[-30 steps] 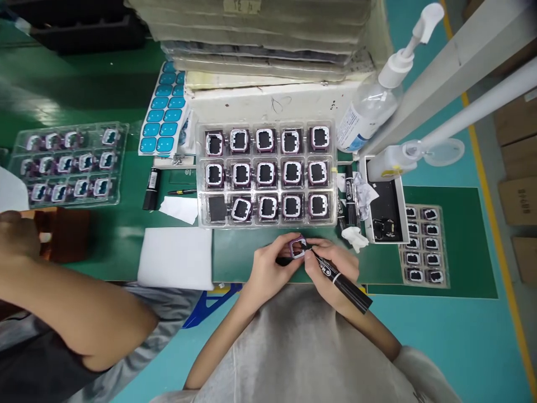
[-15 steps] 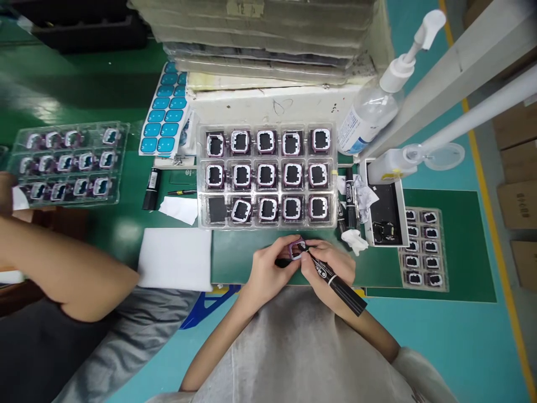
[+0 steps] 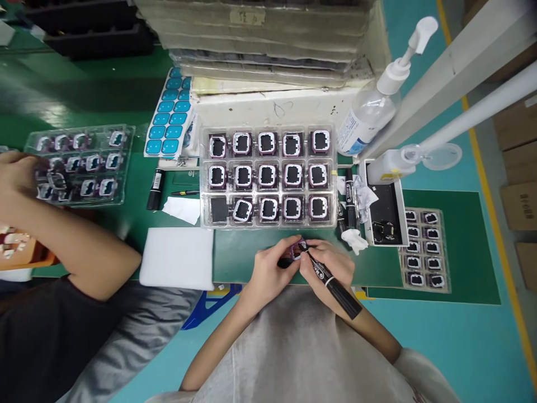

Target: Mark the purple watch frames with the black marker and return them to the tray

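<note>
My left hand is closed around a small purple square frame with a pale rim, held just above the near edge of the green table. A black marker pen is gripped in my right hand, its tip end against the frame and its barrel slanting back toward me. Fingers of both hands meet at the frame and hide part of it. Directly beyond them lies a clear plastic tray of similar frames with white rims; its near-left compartment holds no frame.
A white foam pad lies to the left. On the right are a pump bottle, marker pens, crumpled tissue and a white box. A co-worker's arm reaches over another tray at far left.
The marker pen's back end has shifted slightly left and down, and the frame has turned a little in my fingers. The co-worker's hand has moved onto the left tray.
</note>
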A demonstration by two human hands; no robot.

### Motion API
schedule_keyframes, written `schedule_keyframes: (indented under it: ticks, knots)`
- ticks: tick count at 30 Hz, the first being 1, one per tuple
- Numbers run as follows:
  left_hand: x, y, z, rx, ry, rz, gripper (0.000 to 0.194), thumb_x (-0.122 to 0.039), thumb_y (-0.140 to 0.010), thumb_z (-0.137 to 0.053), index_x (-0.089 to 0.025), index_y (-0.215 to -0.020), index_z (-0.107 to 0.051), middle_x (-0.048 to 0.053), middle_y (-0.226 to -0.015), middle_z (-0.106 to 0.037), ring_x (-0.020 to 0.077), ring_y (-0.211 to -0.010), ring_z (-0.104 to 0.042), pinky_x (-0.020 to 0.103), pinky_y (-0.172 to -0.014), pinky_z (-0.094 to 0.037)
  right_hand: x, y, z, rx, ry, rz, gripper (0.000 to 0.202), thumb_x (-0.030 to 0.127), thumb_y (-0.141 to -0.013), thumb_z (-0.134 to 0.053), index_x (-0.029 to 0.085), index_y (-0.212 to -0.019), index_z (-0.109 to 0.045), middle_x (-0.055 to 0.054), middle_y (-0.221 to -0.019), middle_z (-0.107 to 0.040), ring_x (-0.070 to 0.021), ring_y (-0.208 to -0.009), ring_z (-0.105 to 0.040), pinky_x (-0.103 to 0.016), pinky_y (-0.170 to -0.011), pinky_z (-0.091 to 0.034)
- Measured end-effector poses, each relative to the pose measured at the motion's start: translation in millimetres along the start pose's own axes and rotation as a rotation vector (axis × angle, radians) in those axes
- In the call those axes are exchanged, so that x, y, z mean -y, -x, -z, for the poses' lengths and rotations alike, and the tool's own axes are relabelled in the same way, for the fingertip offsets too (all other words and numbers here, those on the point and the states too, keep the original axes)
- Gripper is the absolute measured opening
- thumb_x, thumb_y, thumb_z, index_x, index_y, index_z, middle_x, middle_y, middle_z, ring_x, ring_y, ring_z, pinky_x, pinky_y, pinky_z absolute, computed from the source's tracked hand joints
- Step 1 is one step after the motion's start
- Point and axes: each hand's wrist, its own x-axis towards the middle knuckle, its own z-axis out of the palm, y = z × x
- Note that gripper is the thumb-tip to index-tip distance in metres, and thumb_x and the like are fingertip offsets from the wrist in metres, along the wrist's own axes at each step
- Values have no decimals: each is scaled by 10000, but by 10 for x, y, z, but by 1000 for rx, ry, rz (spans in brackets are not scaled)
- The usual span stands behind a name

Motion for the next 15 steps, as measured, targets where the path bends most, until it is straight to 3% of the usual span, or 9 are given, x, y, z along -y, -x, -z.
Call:
schedule_keyframes:
  ticks: [4, 10, 15]
  knots:
    - [18, 29, -9, -9, -21, -19, 356, -182, -1017, -743, -256, -1363, -782, 2, -1059, -900, 148, -778, -818, 229, -748, -636, -16, -13, -11, 31, 41, 140, 269, 1, -954, -743, 242, -1055, -678, 38, -775, -696, -160, -629, -699, -422, -907, -780]
    - [-16, 24, 5, 3, 31, 56, 360, -210, -991, -801, -259, -1348, -792, 16, -1159, -899, 174, -892, -851, 249, -851, -675, -1, 25, -4, -16, -29, -86, 190, 70, -1013, -743, 250, -1001, -685, 7, -846, -747, -213, -831, -812, -396, -879, -760]
    - [-16, 10, 18, 17, 76, 96, 374, -197, -965, -801, -252, -1335, -800, 10, -1080, -900, 177, -848, -848, 249, -811, -687, -8, 1, -16, 14, -9, 21, 227, 31, -994, -725, 249, -1039, -679, 34, -809, -698, -167, -684, -707, -414, -913, -761]
